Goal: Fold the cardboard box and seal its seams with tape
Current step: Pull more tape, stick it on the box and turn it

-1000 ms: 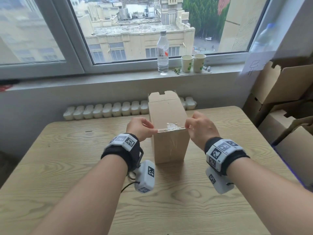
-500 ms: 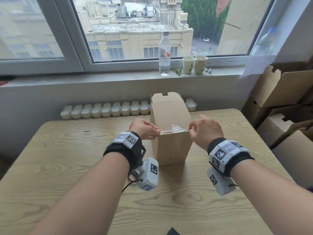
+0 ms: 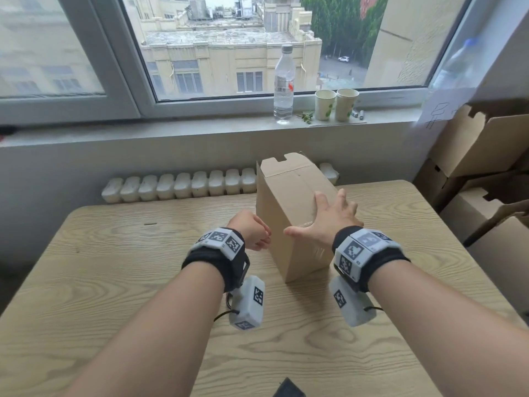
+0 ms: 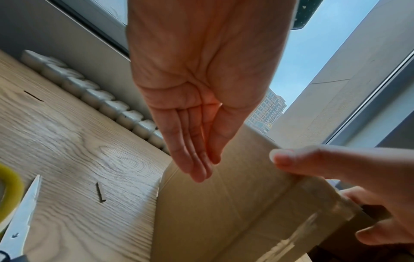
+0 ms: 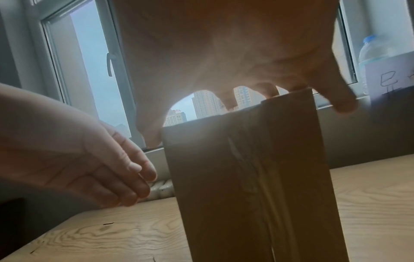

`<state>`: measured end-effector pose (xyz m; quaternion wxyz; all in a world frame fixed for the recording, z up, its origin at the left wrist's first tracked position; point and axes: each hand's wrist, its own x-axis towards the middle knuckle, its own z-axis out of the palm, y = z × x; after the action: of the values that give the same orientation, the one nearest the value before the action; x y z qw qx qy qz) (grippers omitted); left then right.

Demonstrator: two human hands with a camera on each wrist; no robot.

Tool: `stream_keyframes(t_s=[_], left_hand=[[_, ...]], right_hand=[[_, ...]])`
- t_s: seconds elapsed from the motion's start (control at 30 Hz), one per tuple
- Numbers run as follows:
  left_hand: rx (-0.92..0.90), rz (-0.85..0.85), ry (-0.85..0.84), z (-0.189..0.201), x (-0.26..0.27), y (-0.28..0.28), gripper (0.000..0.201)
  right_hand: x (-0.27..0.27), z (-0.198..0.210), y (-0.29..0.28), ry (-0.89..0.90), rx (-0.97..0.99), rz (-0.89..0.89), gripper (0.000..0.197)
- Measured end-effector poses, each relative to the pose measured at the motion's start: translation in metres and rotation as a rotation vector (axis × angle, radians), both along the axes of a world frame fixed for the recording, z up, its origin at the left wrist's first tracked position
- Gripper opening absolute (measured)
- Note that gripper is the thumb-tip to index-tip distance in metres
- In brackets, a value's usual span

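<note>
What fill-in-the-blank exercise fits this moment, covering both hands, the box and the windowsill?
1. The right hand lies flat, fingers spread, on top of the tall brown cardboard ____.
2. The left hand, next to the tall brown cardboard box, holds ____.
3. The box stands on the light wooden ____.
4. On the windowsill, beside the clear plastic bottle, stand ____ white paper cups.

Missing words: box; nothing; table; two

We see bare forearms. Each wrist wears a black strap [image 3: 217, 259] under white marker-printed blocks [image 3: 220, 239]. A white camera pod [image 3: 247, 303] hangs below, with a thin black cable [image 3: 221, 315].
</note>
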<state>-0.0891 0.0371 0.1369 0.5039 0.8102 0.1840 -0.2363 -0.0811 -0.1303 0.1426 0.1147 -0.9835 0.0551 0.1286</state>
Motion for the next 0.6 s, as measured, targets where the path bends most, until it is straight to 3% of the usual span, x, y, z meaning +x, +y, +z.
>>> stream_keyframes(t_s=[0.17, 0.4, 0.5, 0.6], left_hand=[[0.060, 0.015, -0.006, -0.002, 0.011, 0.024, 0.017], [0.198, 0.128, -0.032, -0.015, 0.019, 0.062, 0.023], [-0.024, 0.233, 0.044, -0.011, 0.019, 0.068, 0.028], [-0.192, 0.367, 0.036, -0.005, 0.023, 0.076, 0.032]], right_hand=[[0.008, 0.017, -0.002, -0.098, 0.065, -0.044, 0.101], [0.026, 0.045, -0.019, -0.116, 0.621, -0.298, 0.087], [0.024, 0.039, -0.020, -0.046, 0.829, -0.383, 0.087], [0.023, 0.031, -0.021, 0.013, 0.990, -0.427, 0.075]])
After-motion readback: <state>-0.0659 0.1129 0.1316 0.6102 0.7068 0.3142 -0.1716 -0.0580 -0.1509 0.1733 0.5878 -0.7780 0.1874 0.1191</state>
